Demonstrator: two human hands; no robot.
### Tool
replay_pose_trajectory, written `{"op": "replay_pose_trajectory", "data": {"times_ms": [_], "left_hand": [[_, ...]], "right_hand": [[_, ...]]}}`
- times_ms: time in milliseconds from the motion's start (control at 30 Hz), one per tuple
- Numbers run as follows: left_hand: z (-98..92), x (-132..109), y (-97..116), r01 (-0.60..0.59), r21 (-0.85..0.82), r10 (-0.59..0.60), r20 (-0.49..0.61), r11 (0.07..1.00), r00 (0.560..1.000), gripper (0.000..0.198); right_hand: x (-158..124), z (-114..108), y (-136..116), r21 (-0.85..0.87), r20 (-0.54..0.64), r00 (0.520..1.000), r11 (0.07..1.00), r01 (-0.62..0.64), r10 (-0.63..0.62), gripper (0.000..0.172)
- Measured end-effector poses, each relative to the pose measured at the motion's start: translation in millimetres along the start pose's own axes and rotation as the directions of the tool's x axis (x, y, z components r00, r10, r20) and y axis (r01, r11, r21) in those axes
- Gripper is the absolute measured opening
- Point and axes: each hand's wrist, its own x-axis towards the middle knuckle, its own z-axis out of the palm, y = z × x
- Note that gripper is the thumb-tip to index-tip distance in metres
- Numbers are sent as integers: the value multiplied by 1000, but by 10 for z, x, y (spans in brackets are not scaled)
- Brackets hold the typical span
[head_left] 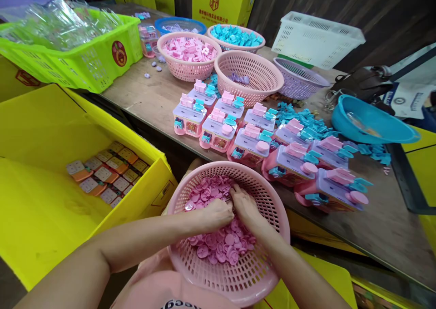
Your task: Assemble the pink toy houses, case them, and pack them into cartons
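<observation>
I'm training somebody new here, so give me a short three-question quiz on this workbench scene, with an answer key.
1. True or false: the left hand and right hand are both inside the round pink perforated plastic basket, among the small flat round pink plastic pieces.
2. Multiple choice: in the near row of lilac-topped pink plastic toys, which one shows no round pink piece on top? A) leftmost B) middle C) rightmost
3. Open: what is heaped in the rectangular lime-green plastic crate?

Key:
1. True.
2. A.
3. Clear, shiny plastic items; their exact kind is hard to tell.
</observation>
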Motion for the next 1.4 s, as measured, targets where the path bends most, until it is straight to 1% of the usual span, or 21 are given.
{"op": "replay_pose_trajectory", "data": {"times_ms": [67, 167, 233, 267, 300, 333, 367, 400, 433, 467, 500, 533, 600, 700, 767, 900, 967, 1100, 1267, 1333, 1400], "left_hand": [[-79, -32, -6, 29, -33, -28, 30, 999, 999, 20], [-258, -83, -56, 118, -74, -117, 17, 990, 993, 18], [-394, -123, -114, 203, -203, -209, -12, 958, 978, 16], [-455, -146, -143, 257, -357, -279, -13, 898, 960, 15], [-508, -169, -166, 299, -550, -355, 5, 780, 935, 15], [-548, -190, -182, 315, -738, -423, 44, 597, 905, 15], [-574, -209, -188, 297, -877, -473, 93, 379, 876, 14], [-586, -224, -184, 253, -951, -501, 133, 180, 855, 16], [-587, -234, -171, 200, -979, -516, 149, 44, 844, 21], [-580, -239, -152, 148, -988, -529, 151, -49, 835, 27], [-568, -241, -129, 106, -988, -545, 153, -116, 825, 34], [-555, -239, -104, 72, -983, -562, 156, -168, 812, 40], [-538, -234, -63, 23, -970, -599, 168, -242, 783, 46], [-555, -239, -35, -31, -962, -643, 158, -272, 749, 45], [-594, -255, -33, -56, -966, -656, 127, -251, 744, 43], [-695, -293, -39, -95, -976, -685, 66, -194, 726, 40], [-739, -305, -40, -111, -980, -693, 37, -167, 720, 39], [-801, -328, -42, -134, -983, -702, -5, -128, 712, 37], [-869, -376, -40, -150, -983, -710, -30, -108, 704, 31], [-887, -396, -40, -147, -985, -711, -37, -94, 702, 30], [-892, -411, -41, -140, -988, -729, -48, -67, 683, 27]], "right_hand": [[7, -15, 33, 42, -24, 1000, 999, -17, 18, 37], [-23, -65, 111, 137, -102, 994, 990, -32, 47, 28], [-75, -115, 159, 350, -179, 983, 937, 21, 45, 26], [-107, -138, 172, 515, -196, 979, 855, 57, 53, 26], [-138, -156, 173, 686, -182, 981, 723, 81, 63, 27], [-166, -168, 161, 830, -146, 987, 551, 85, 67, 29], [-188, -172, 136, 925, -97, 993, 375, 66, 63, 32], [-203, -168, 99, 969, -46, 998, 244, 32, 52, 35], [-210, -159, 55, 988, -15, 999, 157, 8, 48, 38], [-213, -148, 7, 994, -13, 998, 111, 7, 56, 39], [-212, -137, -41, 994, -38, 996, 102, 30, 77, 39], [-210, -129, -85, 990, -82, 991, 123, 69, 106, 39], [-212, -131, -149, 961, -196, 971, 226, 162, 139, 38], [-230, -176, -182, 888, -314, 945, 382, 257, 94, 37], [-238, -220, -176, 879, -316, 947, 392, 271, 54, 36], [-218, -303, -177, 950, -248, 968, 206, 234, 47, 34], [-198, -335, -204, 963, -236, 970, 150, 225, 60, 33], [-167, -367, -288, 964, -246, 966, 122, 236, 76, 33], [-147, -356, -355, 977, -214, 971, 21, 213, 109, 34], [-140, -349, -365, 975, -222, 968, 23, 221, 118, 34], [-129, -348, -378, 970, -243, 963, 54, 238, 117, 34]]}}
